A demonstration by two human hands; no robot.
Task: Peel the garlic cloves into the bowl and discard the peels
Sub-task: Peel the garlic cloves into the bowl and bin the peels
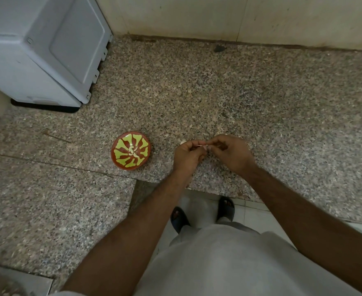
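Observation:
A red bowl (131, 152) with a yellow-green pattern stands on the speckled granite counter (197, 92), with a few pale peeled cloves lying at its centre. To its right, my left hand (187, 153) and my right hand (231, 153) meet above the counter. Both pinch a small white garlic clove (204, 145) between their fingertips. Another pale piece of garlic (183, 142) peeks out just behind my left hand; most of it is hidden.
A large grey-white appliance (41, 50) occupies the back left of the counter. A tiled wall (240, 16) runs along the back. The counter's front edge steps inward near my feet, with white floor tiles below. A metal sink edge (11, 283) shows at bottom left.

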